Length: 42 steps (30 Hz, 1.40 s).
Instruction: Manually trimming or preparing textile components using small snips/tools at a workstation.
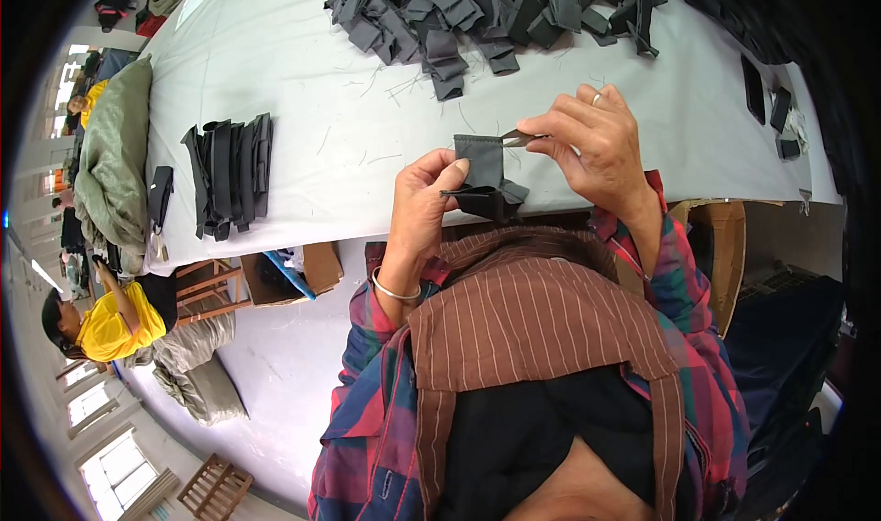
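In my left hand [424,200] I pinch a folded dark grey fabric piece [479,160] between thumb and fingers. Its stitched top edge points away from me, and its lower part hangs in folds near the table's front edge. My right hand [592,145], wearing a ring, grips small dark thread snips [521,138]. Their tip meets the upper right corner of the fabric piece; whether the blades are apart is too small to tell.
A heap of dark fabric pieces [450,7] lies across the white table [330,190], among loose threads. A neat stack of strips [229,174] stands left, beside a green sack [115,154]. Cardboard boxes [720,246] sit below. A person in yellow [115,324] works far left.
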### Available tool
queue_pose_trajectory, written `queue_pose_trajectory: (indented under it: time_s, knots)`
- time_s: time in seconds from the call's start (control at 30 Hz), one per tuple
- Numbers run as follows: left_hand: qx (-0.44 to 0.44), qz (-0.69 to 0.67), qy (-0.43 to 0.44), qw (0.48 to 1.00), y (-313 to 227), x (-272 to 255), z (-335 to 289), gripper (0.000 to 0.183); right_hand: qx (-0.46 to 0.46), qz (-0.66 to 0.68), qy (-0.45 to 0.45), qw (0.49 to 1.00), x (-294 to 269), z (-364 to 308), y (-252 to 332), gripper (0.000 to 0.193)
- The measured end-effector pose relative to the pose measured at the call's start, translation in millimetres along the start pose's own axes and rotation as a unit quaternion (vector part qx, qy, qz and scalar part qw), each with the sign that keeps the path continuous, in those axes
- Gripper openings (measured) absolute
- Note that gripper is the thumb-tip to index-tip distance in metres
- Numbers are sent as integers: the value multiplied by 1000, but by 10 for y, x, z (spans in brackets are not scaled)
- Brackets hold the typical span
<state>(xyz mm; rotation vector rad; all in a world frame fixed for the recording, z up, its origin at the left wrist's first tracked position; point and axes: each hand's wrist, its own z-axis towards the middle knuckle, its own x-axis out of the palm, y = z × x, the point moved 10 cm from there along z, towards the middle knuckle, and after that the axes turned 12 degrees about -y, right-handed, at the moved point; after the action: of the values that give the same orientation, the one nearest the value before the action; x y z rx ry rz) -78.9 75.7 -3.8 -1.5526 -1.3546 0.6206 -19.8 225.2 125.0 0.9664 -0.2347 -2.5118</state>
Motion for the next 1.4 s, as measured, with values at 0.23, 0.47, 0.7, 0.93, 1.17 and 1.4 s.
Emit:
queue_pose_trajectory:
  time_s: [0.23, 0.47, 0.7, 0.93, 1.17, 1.4]
  knots:
    - [-8, 3, 13, 1000, 58, -27, 3, 12, 4, 8, -2, 1000, 21, -23, -7, 16]
    - [-21, -171, 56, 983, -182, -21, -153, 15, 165, 163, -50, 971, -193, -45, -170, 12]
    - [360, 0, -41, 932, -773, -143, -283, 23, 393, 400, -11, 828, 176, -419, -314, 12]
    - [380, -20, -56, 923, -641, -171, -263, 25, 415, 401, 47, 816, 419, -577, -196, 13]
    - [390, 5, -46, 919, -597, -152, -279, 28, 416, 387, 47, 821, 445, -543, -192, 13]
    - [384, 0, -47, 922, -563, -144, -280, 27, 412, 379, 36, 828, 402, -537, -169, 12]
